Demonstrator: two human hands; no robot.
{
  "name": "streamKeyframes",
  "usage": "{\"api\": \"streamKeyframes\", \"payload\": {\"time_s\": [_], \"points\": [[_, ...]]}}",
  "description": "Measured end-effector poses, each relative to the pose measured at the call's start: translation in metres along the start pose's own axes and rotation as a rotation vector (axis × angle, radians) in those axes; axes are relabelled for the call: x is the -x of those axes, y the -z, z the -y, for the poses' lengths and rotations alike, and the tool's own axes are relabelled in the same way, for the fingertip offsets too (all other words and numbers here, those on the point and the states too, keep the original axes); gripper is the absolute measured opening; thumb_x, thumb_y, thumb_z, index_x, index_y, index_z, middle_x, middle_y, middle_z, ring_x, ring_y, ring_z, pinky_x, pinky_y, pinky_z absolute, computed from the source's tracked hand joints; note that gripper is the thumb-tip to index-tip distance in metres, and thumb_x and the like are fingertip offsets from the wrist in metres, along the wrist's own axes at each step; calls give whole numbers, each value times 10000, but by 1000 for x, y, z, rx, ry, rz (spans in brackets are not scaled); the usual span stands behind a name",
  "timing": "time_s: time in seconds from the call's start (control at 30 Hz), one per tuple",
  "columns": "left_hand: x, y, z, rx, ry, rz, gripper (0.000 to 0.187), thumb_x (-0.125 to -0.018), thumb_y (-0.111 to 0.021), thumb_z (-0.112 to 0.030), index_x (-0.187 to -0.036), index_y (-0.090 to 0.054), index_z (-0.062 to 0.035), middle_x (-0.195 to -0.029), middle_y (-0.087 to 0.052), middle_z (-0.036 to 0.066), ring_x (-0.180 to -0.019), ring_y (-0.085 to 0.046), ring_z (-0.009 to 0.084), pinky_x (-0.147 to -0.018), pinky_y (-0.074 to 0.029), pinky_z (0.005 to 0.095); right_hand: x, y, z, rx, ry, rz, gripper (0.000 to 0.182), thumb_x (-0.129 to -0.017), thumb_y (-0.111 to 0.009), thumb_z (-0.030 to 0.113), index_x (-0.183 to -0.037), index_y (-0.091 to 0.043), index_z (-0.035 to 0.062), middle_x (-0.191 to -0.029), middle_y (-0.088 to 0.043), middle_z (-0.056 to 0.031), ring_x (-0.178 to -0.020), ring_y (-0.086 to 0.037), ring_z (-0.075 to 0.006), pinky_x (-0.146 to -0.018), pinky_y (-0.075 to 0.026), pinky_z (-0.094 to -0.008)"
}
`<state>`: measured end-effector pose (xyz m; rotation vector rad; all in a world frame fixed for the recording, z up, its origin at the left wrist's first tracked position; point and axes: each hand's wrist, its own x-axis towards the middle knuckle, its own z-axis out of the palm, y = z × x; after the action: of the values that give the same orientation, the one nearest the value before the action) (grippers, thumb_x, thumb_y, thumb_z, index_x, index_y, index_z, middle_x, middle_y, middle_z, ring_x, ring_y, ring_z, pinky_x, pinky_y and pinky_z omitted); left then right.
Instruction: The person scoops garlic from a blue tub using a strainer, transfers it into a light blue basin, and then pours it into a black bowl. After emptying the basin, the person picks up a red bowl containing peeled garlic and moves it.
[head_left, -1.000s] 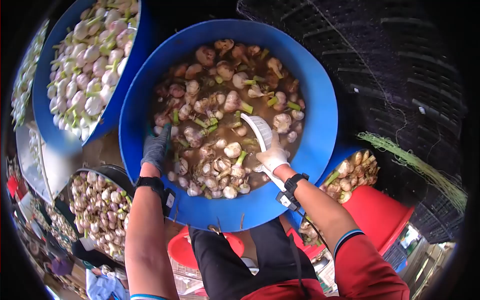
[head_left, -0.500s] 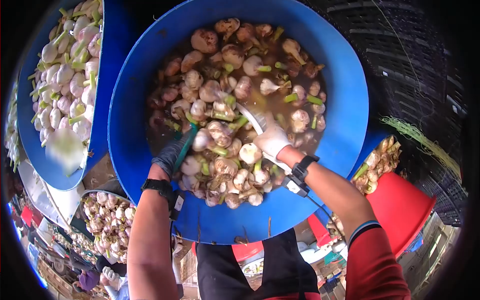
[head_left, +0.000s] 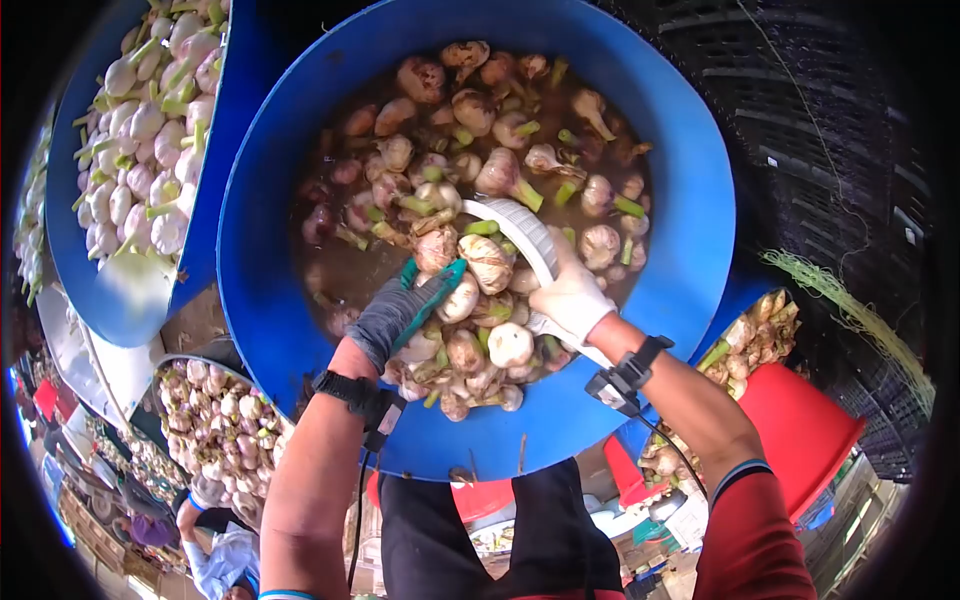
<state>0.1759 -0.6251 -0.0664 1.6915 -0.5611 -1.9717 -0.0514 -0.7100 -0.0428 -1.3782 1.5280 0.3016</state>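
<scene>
A large blue tub [head_left: 665, 330] holds muddy water and many garlic bulbs [head_left: 472, 112] with cut green stems. My right hand [head_left: 575, 293], in a white glove, is closed on the rim of a white basket [head_left: 528, 228] that is partly sunk among the bulbs. My left hand [head_left: 400, 310] wears a dark grey and green glove. It lies against garlic bulbs [head_left: 435, 250] at the basket's left side, thumb and fingers apart. Bulbs are heaped between both hands, hiding much of the basket. Both wrists carry black straps with small devices.
Another blue container [head_left: 70, 220] with cleaner garlic stands at upper left. Below it is a bin of unwashed garlic [head_left: 225, 430]. A red bucket [head_left: 800, 430] and more garlic [head_left: 755, 335] lie at right, beside black crates [head_left: 800, 130]. Another person [head_left: 220, 560] is at lower left.
My left hand has moved right and up, from the tub's left side to the bulbs by the basket. More of the white rim shows now, still held by my right hand.
</scene>
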Motion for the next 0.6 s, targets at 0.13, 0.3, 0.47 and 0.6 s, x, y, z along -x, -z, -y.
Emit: {"api": "streamKeyframes", "payload": {"time_s": [0.13, 0.3, 0.47, 0.6], "points": [[-8, -20, 18, 80, -88, -68, 729, -820, -703, -476, -1311, -480, 16, -1238, -586, 149, -1144, -535, 196, -1001, -396, 323, -2, 1, -21, -95, 166, -35, 827, -670, -631, 104, -1425, -302, 34, -1184, -555, -284, -1095, -561, -406, -928, -458, -405], [-6, -50, 30, 180, -181, -221, 728, -753, -732, -498, -1245, -536, 2, -1140, -639, 180, -1051, -603, 254, -916, -453, 362, 10, -2, -39, -277, 198, -26, 749, -646, -567, -44, -1372, -419, 68, -1054, -595, -91, -827, -582, -196, -710, -510, -305], [40, -69, -25, 5, -196, -268, 838, -740, -726, -553, -1282, -486, 39, -1118, -618, 243, -1071, -596, 305, -936, -448, 364, 41, 44, -26, -181, 440, -63, 746, -657, -602, -84, -1370, -424, 51, -1307, -506, -106, -1223, -492, -243, -1051, -369, -317], [81, -84, -56, 141, -359, -293, 775, -748, -761, -480, -1303, -493, -9, -1137, -619, 189, -1054, -594, 261, -918, -458, 356, 94, 76, 9, -539, 344, 76, 858, -599, -525, -141, -1414, -334, 47, -1341, -470, -110, -1270, -449, -242, -1081, -344, -332]]}}
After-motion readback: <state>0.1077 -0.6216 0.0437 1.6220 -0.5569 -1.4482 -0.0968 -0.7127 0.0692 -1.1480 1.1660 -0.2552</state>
